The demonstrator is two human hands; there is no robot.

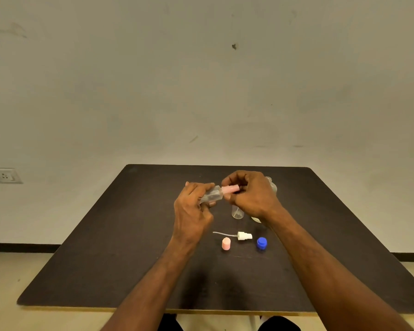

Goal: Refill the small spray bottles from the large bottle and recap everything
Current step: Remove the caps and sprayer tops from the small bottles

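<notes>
Left hand (193, 206) grips small clear bottle (210, 195) body; right hand (249, 194) fingers pinch its pink sprayer (230, 188). Light, thin plastic, probably slick: hold the body, twist at the collar.

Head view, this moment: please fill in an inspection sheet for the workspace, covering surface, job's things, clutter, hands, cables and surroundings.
Surface: dark brown rectangular table, pale edge at the front.
Job's things: small clear plastic spray bottle with pink spray head, held tilted above the table; second small clear bottle standing open; large clear bottle mostly hidden behind the right hand; white spray pump with dip tube, pink cap and blue cap on the table.
Clutter: nothing seen.
Hands: left hand grips the bottle body; right hand pinches the pink spray head.
Cables: nothing seen.
Surroundings: plain wall, wall socket at left.
</notes>
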